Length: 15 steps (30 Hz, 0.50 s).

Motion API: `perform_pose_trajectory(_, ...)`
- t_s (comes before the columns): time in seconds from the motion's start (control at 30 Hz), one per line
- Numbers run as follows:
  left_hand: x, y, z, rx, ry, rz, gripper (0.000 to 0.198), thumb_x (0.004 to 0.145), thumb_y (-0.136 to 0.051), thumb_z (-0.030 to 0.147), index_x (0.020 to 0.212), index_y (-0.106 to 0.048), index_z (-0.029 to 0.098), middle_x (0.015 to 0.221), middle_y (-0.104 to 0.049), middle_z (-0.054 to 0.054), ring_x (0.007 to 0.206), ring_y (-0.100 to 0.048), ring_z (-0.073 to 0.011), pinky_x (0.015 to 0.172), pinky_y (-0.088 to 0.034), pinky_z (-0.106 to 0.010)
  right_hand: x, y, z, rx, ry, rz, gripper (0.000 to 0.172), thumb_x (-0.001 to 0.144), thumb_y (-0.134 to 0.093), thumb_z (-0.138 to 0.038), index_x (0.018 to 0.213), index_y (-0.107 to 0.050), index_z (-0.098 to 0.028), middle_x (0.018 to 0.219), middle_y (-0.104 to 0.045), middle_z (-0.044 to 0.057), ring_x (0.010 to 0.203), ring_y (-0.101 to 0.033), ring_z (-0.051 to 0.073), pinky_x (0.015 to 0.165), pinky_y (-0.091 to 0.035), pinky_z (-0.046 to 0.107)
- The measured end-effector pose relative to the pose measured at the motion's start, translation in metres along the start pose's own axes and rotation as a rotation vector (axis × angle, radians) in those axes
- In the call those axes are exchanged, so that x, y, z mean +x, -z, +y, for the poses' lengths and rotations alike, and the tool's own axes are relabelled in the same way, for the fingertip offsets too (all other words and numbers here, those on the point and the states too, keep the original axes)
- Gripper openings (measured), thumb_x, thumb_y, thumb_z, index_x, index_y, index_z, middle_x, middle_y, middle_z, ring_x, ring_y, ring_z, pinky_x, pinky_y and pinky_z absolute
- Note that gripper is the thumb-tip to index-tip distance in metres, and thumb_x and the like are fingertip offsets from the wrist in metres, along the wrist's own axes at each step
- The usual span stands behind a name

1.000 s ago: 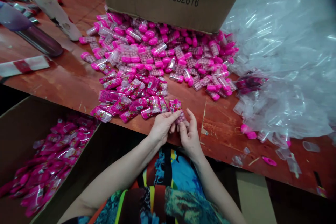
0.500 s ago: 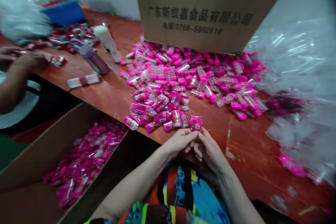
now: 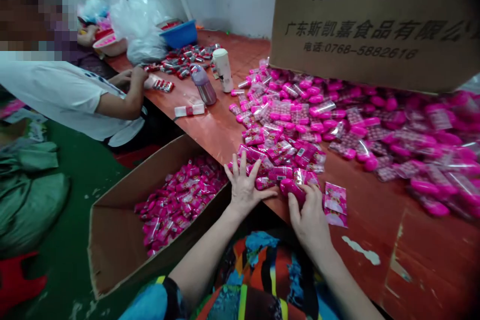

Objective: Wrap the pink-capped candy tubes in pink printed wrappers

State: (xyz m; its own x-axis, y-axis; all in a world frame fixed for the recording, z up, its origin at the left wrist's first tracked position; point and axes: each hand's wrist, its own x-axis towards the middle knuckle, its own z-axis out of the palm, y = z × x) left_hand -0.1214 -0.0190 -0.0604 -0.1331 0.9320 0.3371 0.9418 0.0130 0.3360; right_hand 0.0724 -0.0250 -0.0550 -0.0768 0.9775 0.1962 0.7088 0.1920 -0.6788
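Observation:
My left hand (image 3: 243,187) is open, its fingers spread over the near left edge of a pile of shiny pink packets (image 3: 281,172) on the red table. My right hand (image 3: 310,215) is curled, thumb and fingers around a bulging pink packet (image 3: 291,190) at the front of that pile. Flat printed pink sachets (image 3: 335,202) lie just right of that hand. Behind the packets spreads a heap of clear tubes with pink caps (image 3: 315,105), filled with small pale pink balls. Below the table edge, an open carton (image 3: 112,245) holds many pink packets (image 3: 180,205).
A large printed cardboard box (image 3: 356,25) stands behind the tubes. A white cup (image 3: 223,70), a purple bottle (image 3: 203,84) and a white rolled strip (image 3: 189,110) stand or lie at left. A co-worker in a white shirt (image 3: 67,95) handles red packets. A blue basin (image 3: 180,35) is farther back.
My hands have come apart from around a pink sachet at the table edge. The left has spread onto the packet pile; the right has closed around a packet. The view has swung left.

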Motion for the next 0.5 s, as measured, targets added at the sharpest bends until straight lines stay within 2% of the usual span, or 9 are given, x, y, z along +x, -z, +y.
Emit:
perform_pose_trajectory(0.1, 0.012, -0.001, -0.016, 0.004, 0.028, -0.050, 0.110, 0.058, -0.081, 0.075, 0.151, -0.050, 0.025, 0.166, -0.027, -0.023, 0.153, -0.017, -0.0474, 0.116, -0.008, -0.075, 0.012, -0.013, -0.018, -0.191, -0.009, -0.102, 0.055, 0.103, -0.040, -0.049, 0.145, -0.048, -0.015, 0.142, -0.048, 0.026, 0.109, -0.066, 0.039, 0.067, -0.060, 0.046)
perform_pose_trajectory(0.2, 0.021, 0.000, -0.031, -0.021, 0.022, -0.051, 0.098, 0.063, -0.080, 0.072, 0.148, -0.054, 0.028, 0.163, -0.034, -0.021, 0.149, -0.030, -0.0438, 0.117, -0.016, -0.073, 0.025, -0.025, -0.031, -0.318, 0.022, -0.139, 0.056, 0.102, -0.044, -0.049, 0.149, -0.048, -0.020, 0.137, -0.050, 0.026, 0.088, -0.071, 0.036, 0.053, -0.057, 0.042)
perform_pose_trajectory(0.33, 0.021, 0.003, -0.056, -0.045, 0.055, 0.036, 0.085, 0.065, -0.083, 0.066, 0.138, -0.064, 0.027, 0.156, -0.046, -0.019, 0.143, -0.040, -0.0411, 0.117, -0.025, -0.066, 0.035, -0.050, -0.044, -0.348, 0.147, -0.132, 0.056, 0.100, -0.050, -0.048, 0.148, -0.053, -0.020, 0.142, -0.045, 0.030, 0.079, -0.071, 0.033, 0.049, -0.055, 0.040)
perform_pose_trajectory(0.5, 0.012, 0.009, -0.092, -0.136, 0.215, 0.180, 0.071, 0.065, -0.090, 0.049, 0.129, -0.069, 0.025, 0.155, -0.046, -0.018, 0.145, -0.036, -0.0403, 0.117, -0.031, -0.060, 0.046, -0.081, -0.068, -0.354, 0.294, -0.165, 0.053, 0.101, -0.048, -0.048, 0.148, -0.054, -0.025, 0.138, -0.049, 0.028, 0.082, -0.071, 0.030, 0.055, -0.056, 0.037)
